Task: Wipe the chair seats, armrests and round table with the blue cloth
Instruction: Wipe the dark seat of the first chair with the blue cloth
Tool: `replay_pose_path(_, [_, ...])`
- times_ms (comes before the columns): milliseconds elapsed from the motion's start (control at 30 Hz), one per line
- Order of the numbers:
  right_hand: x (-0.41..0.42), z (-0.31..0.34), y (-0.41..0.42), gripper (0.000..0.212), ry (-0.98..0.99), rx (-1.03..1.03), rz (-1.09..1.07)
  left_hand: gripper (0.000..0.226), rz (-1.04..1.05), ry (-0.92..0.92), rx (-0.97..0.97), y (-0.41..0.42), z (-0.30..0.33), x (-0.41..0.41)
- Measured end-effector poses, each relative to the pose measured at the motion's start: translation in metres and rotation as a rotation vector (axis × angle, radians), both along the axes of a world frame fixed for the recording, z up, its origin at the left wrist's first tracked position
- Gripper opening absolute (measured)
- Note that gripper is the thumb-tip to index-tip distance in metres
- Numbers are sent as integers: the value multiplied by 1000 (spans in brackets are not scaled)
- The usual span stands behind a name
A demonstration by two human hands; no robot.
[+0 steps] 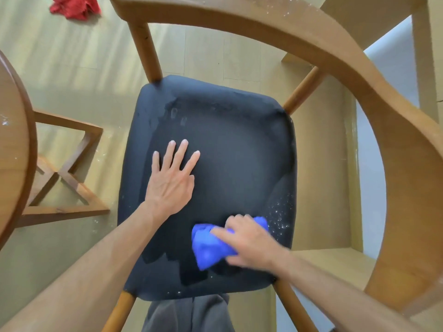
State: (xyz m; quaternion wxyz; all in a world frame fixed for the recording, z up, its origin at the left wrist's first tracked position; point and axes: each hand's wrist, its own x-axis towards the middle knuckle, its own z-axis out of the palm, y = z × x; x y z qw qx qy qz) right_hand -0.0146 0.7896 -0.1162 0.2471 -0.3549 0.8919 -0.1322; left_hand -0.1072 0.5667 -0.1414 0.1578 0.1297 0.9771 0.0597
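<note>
Currently seat-wiping step in hand. Right hand (249, 245) presses bunched blue cloth (211, 250) onto dark chair seat (235, 149) near its front right; grip curled over cloth, though motion blur hides fingers. Left hand (171, 178) lies flat on seat, fingers spread, holding nothing. White specks (280, 216) remain just right of cloth. Next move likely calls for sweep rightward over specks, then dusty armrest (275, 22). Round bench (12, 140) at left seemingly unwiped.

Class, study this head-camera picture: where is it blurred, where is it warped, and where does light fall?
Head view: the right hand and blue cloth smear with motion; the left hand is sharp; the armrest bows from wide-angle distortion; pale light bands cross the floor.
</note>
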Motion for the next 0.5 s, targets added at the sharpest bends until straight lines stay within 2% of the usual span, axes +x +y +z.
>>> replay_pose_path(133, [-76, -2, 71, 59, 4, 86, -499, 58, 33, -1, 25, 10, -5, 3])
replay_pose_path(200, [-97, -7, 93, 60, -32, 93, -663, 59, 30, -3, 22, 10, -8, 3])
replay_pose_path(367, [-111, -11, 124, 51, -67, 39, -1150, 63, 11, -18, 14, 6, -10, 1])
replay_pose_path(500, [-77, -1, 89, 50, -241, -80, -1194, 63, 32, -27, 17, 9, -10, 2])
